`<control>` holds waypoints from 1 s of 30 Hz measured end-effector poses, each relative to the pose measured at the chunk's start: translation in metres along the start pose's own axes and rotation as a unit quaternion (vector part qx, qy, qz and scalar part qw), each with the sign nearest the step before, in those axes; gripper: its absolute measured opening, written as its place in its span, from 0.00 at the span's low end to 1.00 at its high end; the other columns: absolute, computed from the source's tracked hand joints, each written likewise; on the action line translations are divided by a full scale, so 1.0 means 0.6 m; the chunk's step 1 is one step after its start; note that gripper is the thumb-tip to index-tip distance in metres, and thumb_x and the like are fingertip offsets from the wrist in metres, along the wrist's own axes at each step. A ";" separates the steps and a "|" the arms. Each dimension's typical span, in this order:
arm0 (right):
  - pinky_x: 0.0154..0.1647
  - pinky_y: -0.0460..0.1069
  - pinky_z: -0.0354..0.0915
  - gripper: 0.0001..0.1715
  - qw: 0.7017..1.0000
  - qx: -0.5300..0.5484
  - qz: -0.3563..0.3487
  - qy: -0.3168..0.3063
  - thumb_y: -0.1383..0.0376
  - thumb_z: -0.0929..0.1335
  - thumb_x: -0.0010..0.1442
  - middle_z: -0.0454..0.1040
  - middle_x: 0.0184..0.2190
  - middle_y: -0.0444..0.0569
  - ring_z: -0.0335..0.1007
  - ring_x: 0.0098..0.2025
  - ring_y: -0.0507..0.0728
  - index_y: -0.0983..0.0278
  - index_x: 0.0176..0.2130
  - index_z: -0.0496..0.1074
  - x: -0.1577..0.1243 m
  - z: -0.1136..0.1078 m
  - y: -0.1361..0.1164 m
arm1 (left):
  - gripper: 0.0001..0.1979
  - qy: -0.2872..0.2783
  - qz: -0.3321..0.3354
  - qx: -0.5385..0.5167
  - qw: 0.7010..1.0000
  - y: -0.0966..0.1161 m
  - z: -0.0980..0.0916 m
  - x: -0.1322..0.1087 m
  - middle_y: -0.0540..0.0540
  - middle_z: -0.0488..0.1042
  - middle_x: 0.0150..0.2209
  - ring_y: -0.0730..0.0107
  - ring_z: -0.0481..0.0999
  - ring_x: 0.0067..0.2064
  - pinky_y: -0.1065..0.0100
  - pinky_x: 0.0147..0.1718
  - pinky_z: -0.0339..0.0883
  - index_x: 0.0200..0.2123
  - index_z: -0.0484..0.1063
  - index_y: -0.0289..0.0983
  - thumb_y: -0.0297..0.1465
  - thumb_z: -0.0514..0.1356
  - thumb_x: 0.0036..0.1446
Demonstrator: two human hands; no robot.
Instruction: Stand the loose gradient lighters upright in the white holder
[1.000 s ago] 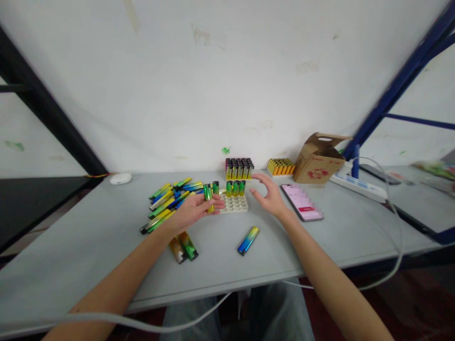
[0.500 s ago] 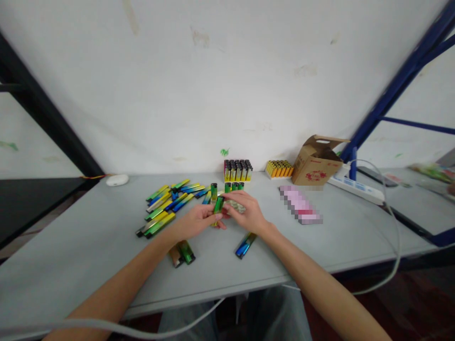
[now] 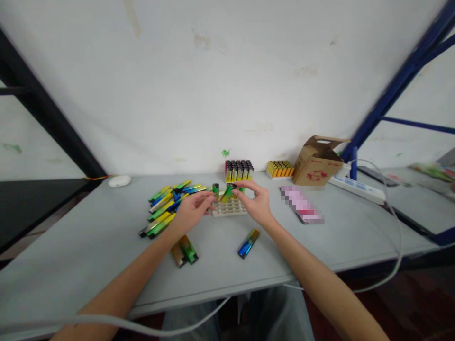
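The right hand pinches a green lighter, tilted above a pale tray; the left hand curls nearby, its grip unclear. Few upright lighters show; many loose lighters strew the bench.

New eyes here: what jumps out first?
Likely the loose spread of shiny yellow, green and blue lighters, left on the grey table. Then the right hand at centre, holding a tilted green-yellow lighter over the off-white holed tray. An open brown cardboard box stands back right.
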State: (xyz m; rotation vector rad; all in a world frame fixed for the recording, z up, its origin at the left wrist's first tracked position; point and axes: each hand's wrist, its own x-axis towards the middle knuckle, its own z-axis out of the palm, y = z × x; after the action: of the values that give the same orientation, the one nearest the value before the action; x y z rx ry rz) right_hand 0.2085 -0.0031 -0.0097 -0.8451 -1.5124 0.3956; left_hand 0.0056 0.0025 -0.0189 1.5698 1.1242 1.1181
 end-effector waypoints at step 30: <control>0.58 0.58 0.61 0.07 0.960 -0.214 -0.152 -0.102 0.63 0.69 0.61 0.75 0.45 0.50 0.65 0.53 0.60 0.60 0.40 0.76 0.029 0.024 0.069 | 0.26 0.104 0.066 0.188 0.974 -0.015 -0.038 0.014 0.40 0.80 0.38 0.61 0.78 0.38 0.60 0.44 0.71 0.37 0.76 0.33 0.47 0.47 0.61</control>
State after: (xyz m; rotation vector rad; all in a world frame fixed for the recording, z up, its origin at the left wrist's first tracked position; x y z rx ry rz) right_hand 0.2069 0.0399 -0.0283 -0.9032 -1.9261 -0.0816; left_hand -0.0165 0.0158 -0.0212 1.8734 1.4546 1.2309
